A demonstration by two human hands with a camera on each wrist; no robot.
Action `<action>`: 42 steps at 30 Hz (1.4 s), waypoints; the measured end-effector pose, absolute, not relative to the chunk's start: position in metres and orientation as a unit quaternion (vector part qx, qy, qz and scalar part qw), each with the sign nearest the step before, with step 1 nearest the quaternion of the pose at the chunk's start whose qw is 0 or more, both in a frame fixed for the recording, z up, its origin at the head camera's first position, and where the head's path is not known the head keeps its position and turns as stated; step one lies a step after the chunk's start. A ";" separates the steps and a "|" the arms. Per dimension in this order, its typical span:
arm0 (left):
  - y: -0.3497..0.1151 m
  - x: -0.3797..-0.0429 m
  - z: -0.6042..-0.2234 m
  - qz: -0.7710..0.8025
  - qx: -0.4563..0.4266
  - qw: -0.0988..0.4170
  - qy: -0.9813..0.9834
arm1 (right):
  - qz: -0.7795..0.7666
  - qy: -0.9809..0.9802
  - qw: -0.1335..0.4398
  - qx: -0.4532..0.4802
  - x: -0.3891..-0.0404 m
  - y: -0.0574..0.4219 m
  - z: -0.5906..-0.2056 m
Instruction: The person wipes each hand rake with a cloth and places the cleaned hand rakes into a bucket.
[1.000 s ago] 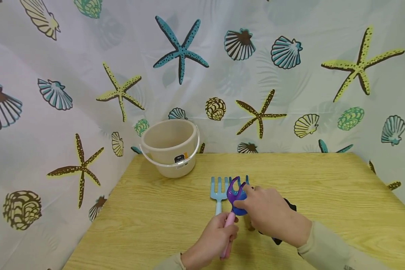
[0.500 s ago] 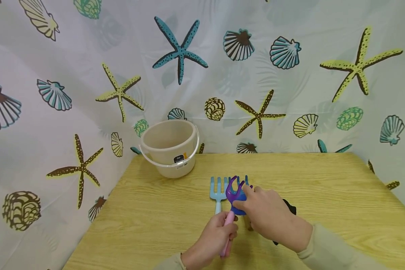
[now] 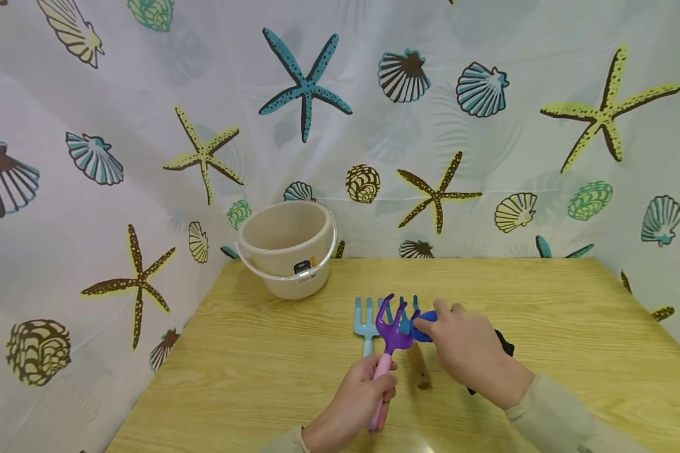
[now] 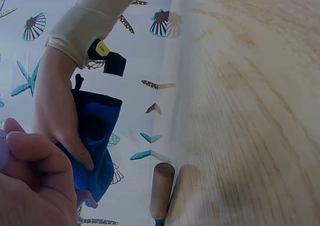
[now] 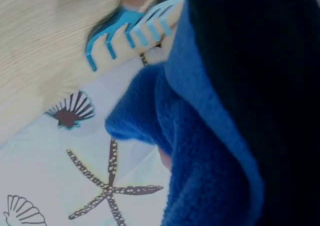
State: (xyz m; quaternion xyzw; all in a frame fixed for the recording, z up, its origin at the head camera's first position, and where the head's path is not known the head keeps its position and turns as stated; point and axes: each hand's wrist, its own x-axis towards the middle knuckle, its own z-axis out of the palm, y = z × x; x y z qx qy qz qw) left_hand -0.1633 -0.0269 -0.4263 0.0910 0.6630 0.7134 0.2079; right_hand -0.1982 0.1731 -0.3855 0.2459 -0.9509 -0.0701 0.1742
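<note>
My left hand [image 3: 358, 396] grips the pink handle of a small garden cultivator, its purple claw-like head [image 3: 396, 336] raised over the table. Bunched in my right hand [image 3: 478, 352] is a blue fuzzy cloth [image 3: 423, 328] with black edging, pinched near the tip of one purple tine. The left wrist view shows the cloth [image 4: 102, 158] hanging below my right thumb. Behind the cultivator lie a light blue hand rake [image 3: 366, 328] and a darker blue rake with a wooden handle [image 3: 419, 368]; the raised tool and my hands partly hide both.
A beige bucket [image 3: 286, 283] with a clear bail handle stands at the back left of the wooden table [image 3: 249, 365]. A curtain [image 3: 368, 138] printed with shells and starfish hangs behind the table and along its sides.
My right hand has shifted right with the cloth, from behind the purple head out to its right tine. More of the head and the wooden handle now shows. The left hand has barely moved.
</note>
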 end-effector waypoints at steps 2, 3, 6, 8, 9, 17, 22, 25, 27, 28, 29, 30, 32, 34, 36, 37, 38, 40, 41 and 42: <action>-0.027 -0.163 -0.426 0.715 0.092 0.209 0.660 | -0.068 -0.948 0.187 0.246 -0.200 0.175 -0.387; -0.027 -0.163 -0.425 0.716 0.091 0.209 0.660 | -0.065 -0.949 0.183 0.247 -0.200 0.174 -0.387; -0.027 -0.164 -0.425 0.714 0.078 0.206 0.664 | -0.052 -0.953 0.158 0.254 -0.194 0.169 -0.384; -0.027 -0.165 -0.425 0.713 0.072 0.203 0.667 | -0.045 -0.953 0.148 0.262 -0.188 0.164 -0.382; -0.028 -0.165 -0.424 0.712 0.070 0.204 0.668 | -0.041 -0.952 0.148 0.266 -0.186 0.163 -0.380; -0.028 -0.164 -0.423 0.712 0.084 0.215 0.663 | -0.048 -0.953 0.157 0.254 -0.192 0.169 -0.385; -0.028 -0.161 -0.423 0.715 0.093 0.229 0.653 | -0.069 -0.945 0.207 0.244 -0.202 0.179 -0.393; -0.028 -0.162 -0.422 0.716 0.092 0.232 0.652 | -0.086 -0.937 0.236 0.243 -0.202 0.180 -0.394; -0.029 -0.162 -0.422 0.716 0.090 0.233 0.652 | -0.090 -0.936 0.239 0.243 -0.199 0.177 -0.394; -0.029 -0.163 -0.422 0.716 0.089 0.233 0.652 | -0.089 -0.938 0.235 0.241 -0.196 0.175 -0.393; -0.029 -0.163 -0.422 0.716 0.088 0.233 0.653 | -0.085 -0.940 0.228 0.239 -0.194 0.173 -0.391; -0.029 -0.163 -0.422 0.714 0.087 0.232 0.655 | -0.078 -0.943 0.219 0.238 -0.191 0.170 -0.390; -0.029 -0.163 -0.422 0.711 0.085 0.226 0.660 | -0.058 -0.947 0.200 0.244 -0.185 0.165 -0.387; -0.029 -0.163 -0.422 0.708 0.085 0.219 0.666 | -0.042 -0.947 0.192 0.253 -0.181 0.160 -0.383; -0.029 -0.164 -0.422 0.704 0.086 0.213 0.672 | -0.033 -0.944 0.194 0.263 -0.178 0.156 -0.380; -0.029 -0.164 -0.422 0.702 0.089 0.213 0.674 | -0.029 -0.943 0.197 0.267 -0.177 0.154 -0.379; -0.029 -0.164 -0.422 0.701 0.091 0.215 0.674 | -0.025 -0.942 0.199 0.268 -0.176 0.152 -0.377; -0.028 -0.164 -0.421 0.697 0.095 0.218 0.677 | -0.023 -0.942 0.204 0.267 -0.176 0.150 -0.376; -0.028 -0.164 -0.421 0.696 0.095 0.219 0.677 | -0.023 -0.942 0.204 0.264 -0.177 0.148 -0.376; -0.028 -0.163 -0.421 0.695 0.095 0.219 0.678 | -0.024 -0.943 0.203 0.262 -0.178 0.147 -0.375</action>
